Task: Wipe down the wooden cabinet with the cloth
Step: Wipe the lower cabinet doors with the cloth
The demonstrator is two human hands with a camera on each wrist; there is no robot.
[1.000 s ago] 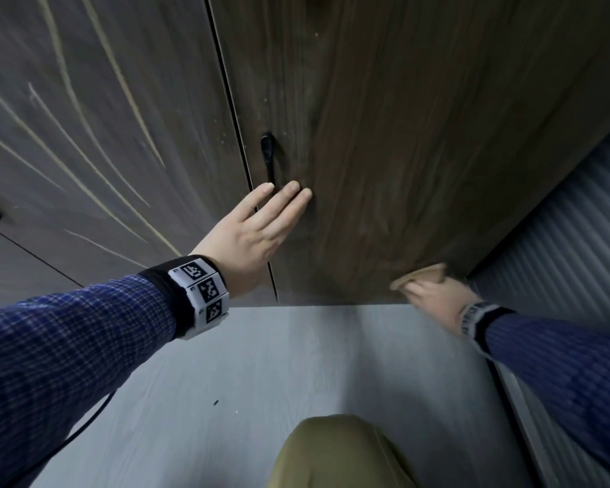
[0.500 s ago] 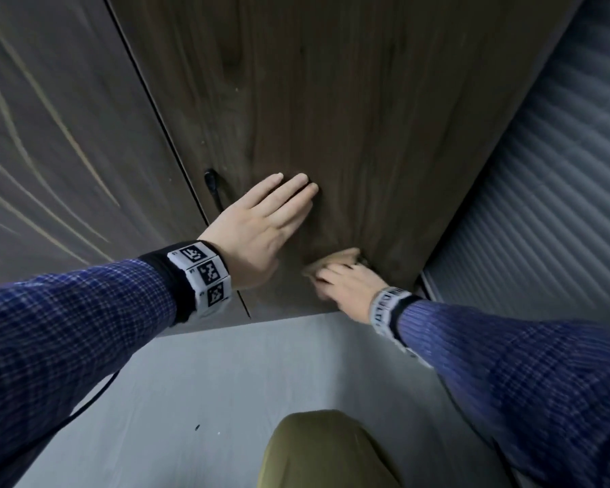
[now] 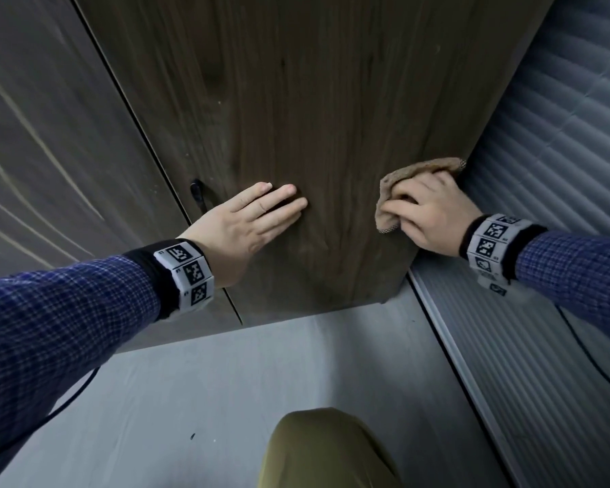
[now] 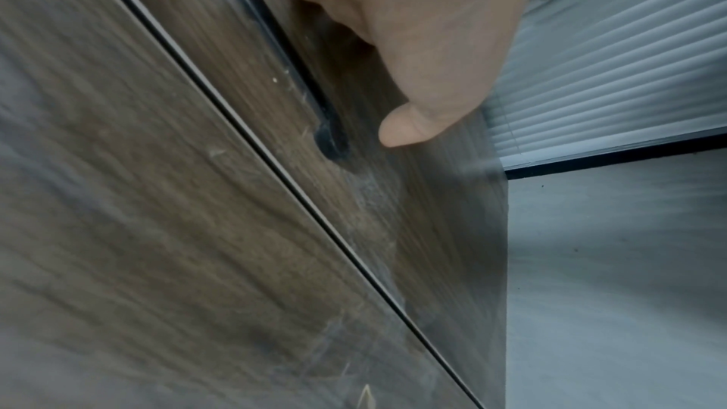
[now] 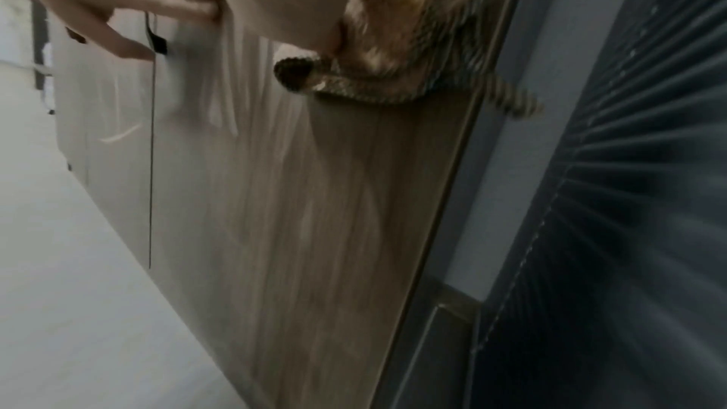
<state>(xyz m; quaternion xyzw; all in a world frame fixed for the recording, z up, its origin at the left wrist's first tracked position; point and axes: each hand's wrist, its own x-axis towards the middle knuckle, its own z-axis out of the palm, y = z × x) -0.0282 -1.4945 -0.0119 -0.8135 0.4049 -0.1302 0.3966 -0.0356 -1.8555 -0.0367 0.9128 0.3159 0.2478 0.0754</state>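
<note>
Low on the cabinet (image 3: 314,135) door, right hand (image 3: 427,213) bunches the cloth (image 3: 419,170) against its right edge to wipe, while left hand (image 3: 247,223) lies flat-fingered, likely bracing the door.

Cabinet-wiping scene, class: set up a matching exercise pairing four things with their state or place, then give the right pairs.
Things:
1. left hand
2. right hand
3. cloth
4. handle

States:
A. black, beside the door gap
B. flat on the cabinet door
C. bunched at the door's right edge
D. gripping fabric

Pairs: 1-B, 2-D, 3-C, 4-A
</note>
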